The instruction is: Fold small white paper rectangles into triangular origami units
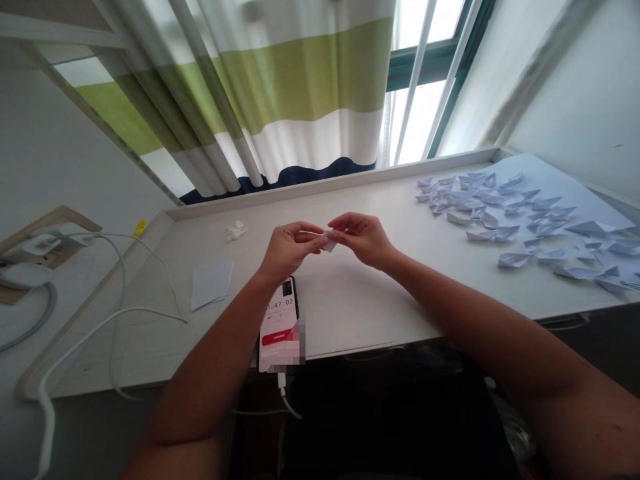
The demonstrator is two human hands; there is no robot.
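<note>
Above the middle of the white table, a small folded piece of white paper [330, 245] is pinched between my two hands. My left hand [293, 248] grips its left side with thumb and fingers. On its other side my right hand [363, 239] holds it the same way, fingers bent. Much of the paper is hidden behind the fingertips, so its exact shape is unclear. Several folded paper boats [493, 233] lie spread over the right part of the table. To the left rests a small stack of white paper sheets [212, 284].
A phone [278, 337] showing a timer lies at the front edge, a charging cable [283, 383] plugged in. Crumpled paper [235, 231] sits at the back left. White cables [115, 320] run from a wall socket [40, 250]. A low ledge [330, 181] borders the back beneath a curtain [310, 80].
</note>
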